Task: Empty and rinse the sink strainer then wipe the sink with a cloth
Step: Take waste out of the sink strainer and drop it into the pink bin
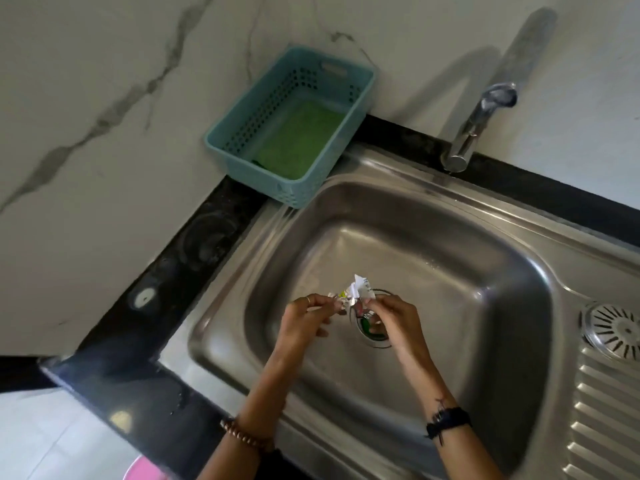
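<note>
Both hands are down in the steel sink [485, 271], just above its drain. My left hand [306, 322] pinches a small crumpled scrap [337, 301] between its fingertips. My right hand [391, 318] pinches white and silver wrapper scraps [360, 292] and partly covers the drain [372, 336], where green and shiny debris shows inside. The sink strainer [614, 330], a round slotted metal disc, lies on the drainboard at the right edge. A green cloth [298, 140] lies flat in the teal basket.
The teal perforated basket [239, 161] stands on the black counter at the sink's back left corner. A chrome tap [478, 123] rises behind the basin. The ribbed drainboard [606, 410] runs along the right. A pink object [145, 471] shows at the bottom left.
</note>
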Motion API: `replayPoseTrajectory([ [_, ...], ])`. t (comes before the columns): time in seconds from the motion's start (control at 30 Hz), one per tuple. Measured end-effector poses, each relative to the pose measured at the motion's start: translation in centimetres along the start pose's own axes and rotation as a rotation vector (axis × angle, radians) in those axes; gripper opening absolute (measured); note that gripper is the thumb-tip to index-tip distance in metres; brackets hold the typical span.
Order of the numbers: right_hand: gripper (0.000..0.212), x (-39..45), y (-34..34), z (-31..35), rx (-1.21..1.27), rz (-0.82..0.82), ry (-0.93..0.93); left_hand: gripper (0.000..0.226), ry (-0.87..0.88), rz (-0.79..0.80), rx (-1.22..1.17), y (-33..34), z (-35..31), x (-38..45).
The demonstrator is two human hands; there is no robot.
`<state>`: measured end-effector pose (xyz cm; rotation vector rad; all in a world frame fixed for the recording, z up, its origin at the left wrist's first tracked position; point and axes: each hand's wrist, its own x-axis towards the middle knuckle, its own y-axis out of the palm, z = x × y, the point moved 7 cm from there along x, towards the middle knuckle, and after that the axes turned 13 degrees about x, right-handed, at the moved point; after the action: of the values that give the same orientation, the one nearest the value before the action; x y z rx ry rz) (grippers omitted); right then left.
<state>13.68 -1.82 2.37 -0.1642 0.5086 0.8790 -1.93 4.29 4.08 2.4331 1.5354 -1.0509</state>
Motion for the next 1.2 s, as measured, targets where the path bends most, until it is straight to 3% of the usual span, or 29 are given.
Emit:
replayPoseTrajectory([
  [0.23, 0.015, -9.1, 10.5, 5.6, 0.153, 0.307, -0.112, 0.019, 0.16, -0.176, -0.43, -8.8, -1.4, -8.8],
  [0.43, 0.02, -20.5, 20.4, 2.8, 0.122, 0.637, -0.122, 0.014, 0.165, -0.437, -0.691, -18.3, 7.1, -18.9],
  [0.63, 0.016, -29.8, 28.1, -10.5, -0.176, 0.841, -0.007, 0.011, -0.06, -0.767, -0.768, -24.7, 24.2, -27.9],
  [0.8, 0.012, -32.6, 32.4, -23.5, -0.447, 0.857, 0.083, 0.01, -0.28, -0.832, -0.794, -26.0, 38.0, -30.3],
  [1.03, 0.009, -30.6, 35.7, -41.6, -0.729, 0.86, 0.142, 0.008, -0.565, -0.778, -0.832, -24.9, 55.7, -24.0],
  [1.2, 0.014, -24.6, 36.6, -56.2, -0.908, 0.864, 0.034, 0.006, -0.707, -0.856, -0.617, -22.7, 69.3, -15.8],
])
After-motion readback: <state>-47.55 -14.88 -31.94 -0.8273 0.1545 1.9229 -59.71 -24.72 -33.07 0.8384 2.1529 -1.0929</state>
